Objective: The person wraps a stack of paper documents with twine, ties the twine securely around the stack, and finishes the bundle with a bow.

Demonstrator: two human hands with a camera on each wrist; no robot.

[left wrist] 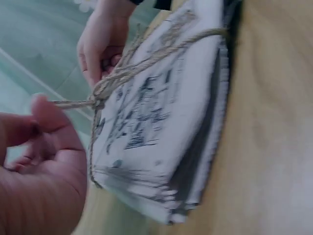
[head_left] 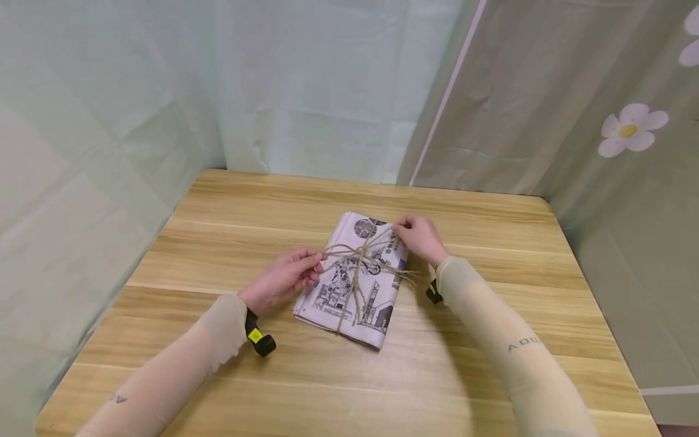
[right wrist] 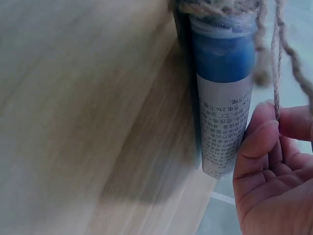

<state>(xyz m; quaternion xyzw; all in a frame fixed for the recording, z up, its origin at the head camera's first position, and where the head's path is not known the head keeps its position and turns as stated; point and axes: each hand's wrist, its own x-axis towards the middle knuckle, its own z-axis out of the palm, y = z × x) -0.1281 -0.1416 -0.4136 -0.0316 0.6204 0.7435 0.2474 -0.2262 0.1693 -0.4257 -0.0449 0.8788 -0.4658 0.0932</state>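
A folded stack of newspapers (head_left: 327,297) lies at a slant on the table, bound crosswise with brown twine (head_left: 355,285). The twine meets in a knot with loops near the middle of the top sheet, and frayed loose ends trail to the right and toward the front. At the stack's left edge my left hand (head_left: 286,273) pinches a strand of twine between thumb and finger, pulled out taut in the left wrist view. My right hand (head_left: 420,237) pinches another strand at the upper right corner. In the right wrist view the newspaper's folded side (right wrist: 225,127) shows beside the right fingers.
The wooden table (head_left: 218,224) carries the bundle near its middle. Pale curtains (head_left: 327,91) hang close behind the table and on both sides. A black wrist camera (head_left: 264,345) is strapped below the left hand, another (head_left: 433,292) at the right wrist.
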